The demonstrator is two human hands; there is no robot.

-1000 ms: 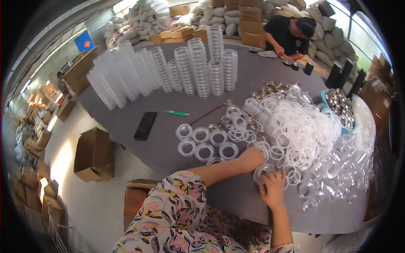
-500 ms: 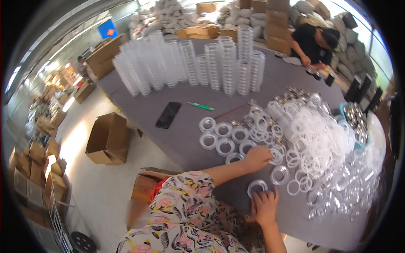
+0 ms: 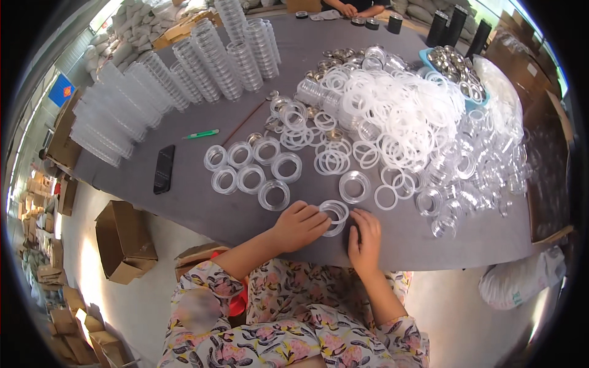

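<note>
My left hand point(image 3: 302, 227) pinches the near-left rim of a white plastic ring point(image 3: 341, 205) at the table's front edge. Under that ring, and partly covered by it, lies a clear round plastic part point(image 3: 334, 232). On its other side my right hand point(image 3: 366, 238) rests with the thumb apart from the bent fingers, close against the clear part; nothing shows in its grasp. Another clear round part point(image 3: 354, 186) lies just beyond. To the left sits a group of several similar clear round parts point(image 3: 273, 195), and a few loose white rings point(image 3: 386, 197) lie to the right.
A large heap of white rings point(image 3: 399, 116) covers the table's right middle, with clear plastic pieces point(image 3: 454, 202) beside it. Stacks of clear cups point(image 3: 215, 58) stand at the back left. A phone point(image 3: 164, 169), a green pen point(image 3: 201, 134) and a blue basin point(image 3: 427, 59) are also there.
My left hand has come from the loose rings back to the clear part, bringing a white ring. My right hand has shifted to that part's right side. The view has turned right.
</note>
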